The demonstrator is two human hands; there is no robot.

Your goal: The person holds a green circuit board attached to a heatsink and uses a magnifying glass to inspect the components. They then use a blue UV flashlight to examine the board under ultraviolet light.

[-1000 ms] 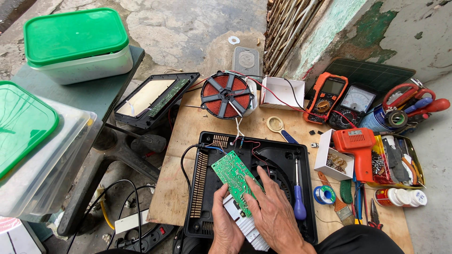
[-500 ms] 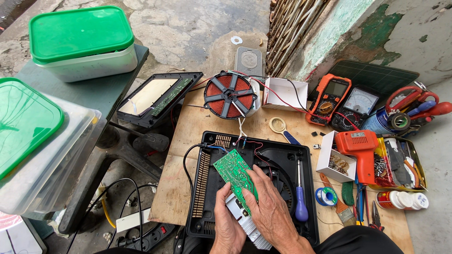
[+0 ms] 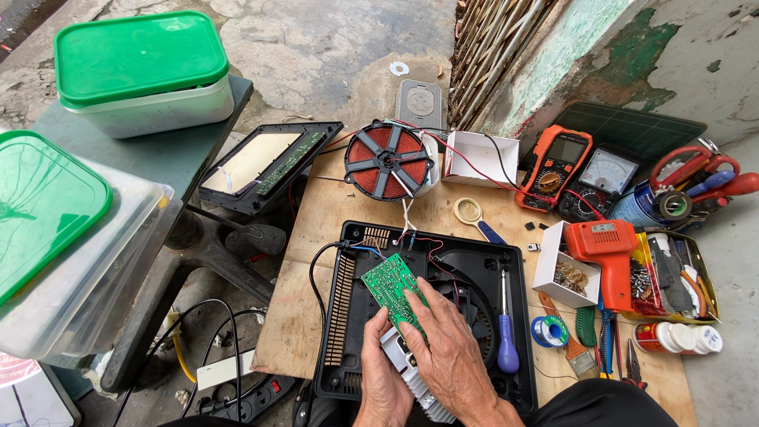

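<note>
Bare plywood (image 3: 304, 316) lay open left of the black casing (image 3: 348, 372); a blue-handled screwdriver (image 3: 506, 340), solder reel (image 3: 549, 330) and orange soldering gun (image 3: 607, 257) crowded its right, while the copper coil (image 3: 387, 160) blocked the far edge

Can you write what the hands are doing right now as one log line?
left hand: under green circuit board | right hand: fingers on board | board: tilted above open black plastic appliance casing | blue-handled screwdriver: lying in casing

A bare plywood board (image 3: 316, 316) is laid over with the black appliance housing (image 3: 482, 273), a copper coil (image 3: 387, 160), two meters (image 3: 581, 168) — and an orange soldering gun (image 3: 607, 251) beside small boxes.
</note>
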